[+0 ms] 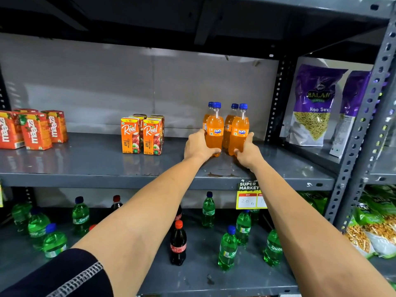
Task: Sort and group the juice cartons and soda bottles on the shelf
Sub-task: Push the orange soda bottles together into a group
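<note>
On the middle shelf [85, 168], right end: four orange soda bottles [215, 133] in a tight two-by-two block, touching or nearly so, just left of the upright post [276, 99].
Left hand [198, 146]: fingers wrapped round the lower body of the front-left bottle, thumb across its front.
Right hand [248, 152]: curled round the base of the front-right bottle [239, 133], thumb up its right side.
Bottle axis: long axis vertical, blue caps up, labels facing out toward the camera.
Other groups: apple juice cartons [141, 136] mid-shelf, mango juice cartons [35, 130] far left, all upright, well apart from the bottles.
Risk 1: grip is low; a fast push probably tips the tall bottles back or sideways, domino effect in the block.
Risk 2: back pair is hidden behind the front pair; could get shoved into the rear wall or post unnoticed.
Risk 3: a bottle pulled over the front edge would drop onto the green bottles [227, 248] below.
</note>
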A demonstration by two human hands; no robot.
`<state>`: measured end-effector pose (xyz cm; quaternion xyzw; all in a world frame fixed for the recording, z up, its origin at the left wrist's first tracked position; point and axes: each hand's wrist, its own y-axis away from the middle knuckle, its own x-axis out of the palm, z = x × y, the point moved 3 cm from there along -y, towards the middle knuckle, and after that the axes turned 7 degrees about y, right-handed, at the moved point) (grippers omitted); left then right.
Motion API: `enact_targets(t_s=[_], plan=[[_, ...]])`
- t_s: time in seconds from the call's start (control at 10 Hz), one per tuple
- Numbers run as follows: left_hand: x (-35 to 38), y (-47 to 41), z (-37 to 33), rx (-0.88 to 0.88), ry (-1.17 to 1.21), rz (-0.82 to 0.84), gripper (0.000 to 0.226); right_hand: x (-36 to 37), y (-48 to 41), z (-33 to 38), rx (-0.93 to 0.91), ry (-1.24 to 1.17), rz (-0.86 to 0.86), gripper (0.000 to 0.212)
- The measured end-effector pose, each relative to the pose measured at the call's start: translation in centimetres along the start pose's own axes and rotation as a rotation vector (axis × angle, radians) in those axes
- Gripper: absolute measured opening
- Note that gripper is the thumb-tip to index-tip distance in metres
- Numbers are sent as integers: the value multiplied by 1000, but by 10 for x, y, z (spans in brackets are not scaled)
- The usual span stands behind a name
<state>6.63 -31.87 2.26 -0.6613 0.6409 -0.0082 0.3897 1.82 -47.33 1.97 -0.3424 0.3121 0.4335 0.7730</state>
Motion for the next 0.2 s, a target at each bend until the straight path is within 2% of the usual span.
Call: enact_targets(t_s=[0.2], plan=[[-10,10,-1,-41,-20,1,71,-6,3,1,-46,-58,-149,93]])
